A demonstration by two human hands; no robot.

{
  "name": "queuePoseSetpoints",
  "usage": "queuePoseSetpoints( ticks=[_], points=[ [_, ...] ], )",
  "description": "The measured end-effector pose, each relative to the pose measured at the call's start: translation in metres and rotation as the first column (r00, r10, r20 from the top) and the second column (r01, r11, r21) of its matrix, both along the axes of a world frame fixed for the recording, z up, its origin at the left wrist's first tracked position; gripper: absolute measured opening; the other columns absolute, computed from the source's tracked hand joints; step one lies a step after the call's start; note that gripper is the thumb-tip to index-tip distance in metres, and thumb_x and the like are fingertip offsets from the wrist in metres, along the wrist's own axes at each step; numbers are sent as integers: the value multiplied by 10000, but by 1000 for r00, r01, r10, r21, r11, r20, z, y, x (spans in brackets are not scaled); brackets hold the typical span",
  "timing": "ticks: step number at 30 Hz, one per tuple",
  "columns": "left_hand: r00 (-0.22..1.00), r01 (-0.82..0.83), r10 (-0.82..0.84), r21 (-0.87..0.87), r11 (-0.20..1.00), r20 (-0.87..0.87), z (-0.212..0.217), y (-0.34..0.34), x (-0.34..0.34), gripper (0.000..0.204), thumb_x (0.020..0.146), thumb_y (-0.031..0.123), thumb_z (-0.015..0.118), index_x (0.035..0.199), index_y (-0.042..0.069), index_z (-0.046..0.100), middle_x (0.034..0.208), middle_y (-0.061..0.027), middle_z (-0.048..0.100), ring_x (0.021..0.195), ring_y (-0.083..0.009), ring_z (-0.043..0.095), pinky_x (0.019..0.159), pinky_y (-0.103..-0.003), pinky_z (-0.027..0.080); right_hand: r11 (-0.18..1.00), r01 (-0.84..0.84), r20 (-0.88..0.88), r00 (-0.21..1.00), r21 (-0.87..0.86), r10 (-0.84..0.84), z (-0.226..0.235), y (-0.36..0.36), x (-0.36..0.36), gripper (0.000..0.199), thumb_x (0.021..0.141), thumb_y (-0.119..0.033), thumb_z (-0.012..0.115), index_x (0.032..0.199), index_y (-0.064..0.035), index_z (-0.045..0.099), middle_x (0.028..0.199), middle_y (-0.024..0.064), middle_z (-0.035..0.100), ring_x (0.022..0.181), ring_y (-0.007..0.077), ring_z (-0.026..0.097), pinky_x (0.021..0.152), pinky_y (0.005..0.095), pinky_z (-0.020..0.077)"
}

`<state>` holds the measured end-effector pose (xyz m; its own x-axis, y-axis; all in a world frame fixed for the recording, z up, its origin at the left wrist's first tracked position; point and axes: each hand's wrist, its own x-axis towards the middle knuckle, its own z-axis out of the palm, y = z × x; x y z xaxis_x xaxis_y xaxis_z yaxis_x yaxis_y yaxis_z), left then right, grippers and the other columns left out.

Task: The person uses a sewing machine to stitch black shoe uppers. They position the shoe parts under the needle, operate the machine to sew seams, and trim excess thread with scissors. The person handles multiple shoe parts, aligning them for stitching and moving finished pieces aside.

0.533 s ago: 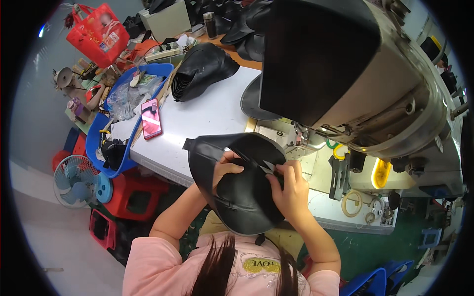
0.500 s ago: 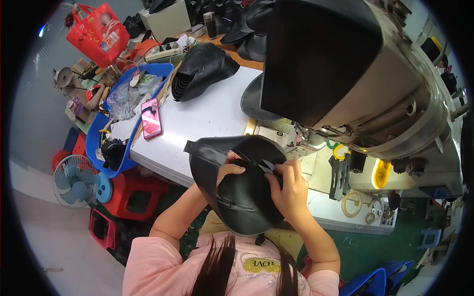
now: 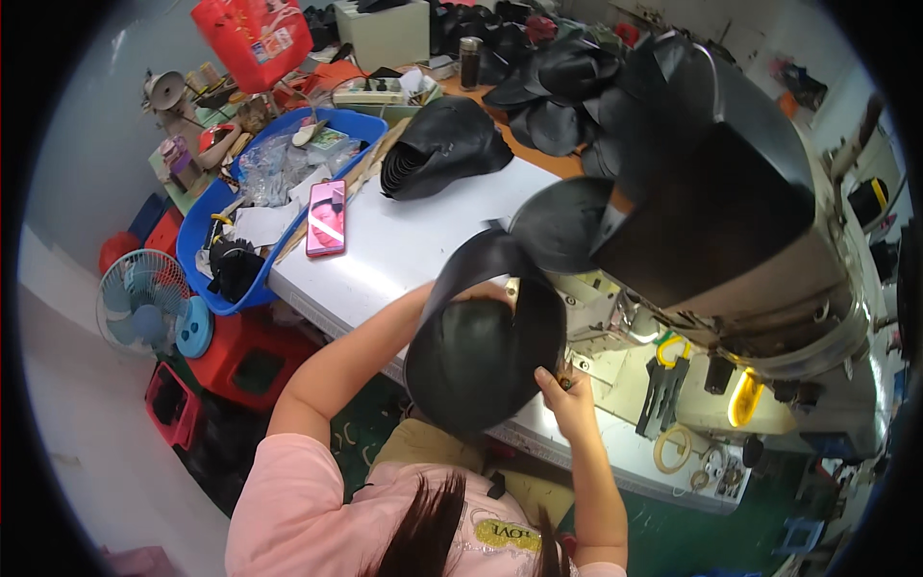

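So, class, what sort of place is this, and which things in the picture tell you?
Probably a small sewing workshop: an industrial sewing machine on a white table, stacks of black cut pieces, and a black curved piece in the person's hands.

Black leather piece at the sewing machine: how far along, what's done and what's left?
Done, apparently: a stack of black pieces lies on the white table. In hand: the black leather piece is held up between the left hand, mostly hidden behind it, and the right hand, beside the sewing machine. Left: another heap of black pieces waits behind.
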<state>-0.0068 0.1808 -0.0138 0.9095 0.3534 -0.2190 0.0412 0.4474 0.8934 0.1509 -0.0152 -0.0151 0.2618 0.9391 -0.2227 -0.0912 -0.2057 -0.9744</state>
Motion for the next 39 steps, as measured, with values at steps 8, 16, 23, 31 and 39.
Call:
queuePoseSetpoints(
  ticks=[8,16,23,31,39],
  points=[
    [229,-931,967,-266,251,113,-11,171,-42,179,785,71,519,920,-46,512,815,-155,555,726,-227,560,695,-315,485,900,434,-523,760,-31,-385,-23,93,-26,237,835,-128,521,631,-47,428,515,51,469,374,92,351,358,220,257],
    [449,-854,891,-261,450,69,-24,231,-39,114,751,108,605,737,63,502,649,-60,517,547,-153,515,537,-249,460,845,534,-477,741,-8,-473,-8,119,-19,288,787,-46,507,1048,72,481,745,99,602,429,55,355,394,188,273],
    [447,-810,875,-332,484,186,-30,221,-69,142,703,45,534,840,46,498,842,-88,543,797,-212,525,732,-310,429,997,-64,38,997,-53,66,-14,-12,11,169,800,-121,524,898,4,582,673,49,599,481,46,427,417,195,317],
    [408,-553,811,-593,585,420,9,39,-81,396,881,276,402,1178,14,421,1203,-121,458,1115,-266,430,952,-414,321,724,676,922,183,134,-341,-21,-96,126,196,719,-163,607,727,28,563,675,177,570,638,346,543,589,373,426],
    [647,-551,686,-419,722,332,-4,-68,-65,419,894,285,369,1201,0,373,1190,-134,449,1112,-254,429,955,-405,322,644,764,929,214,33,-301,-29,-114,108,291,635,-176,686,789,34,555,814,198,564,793,358,540,689,397,424]
  ],
)
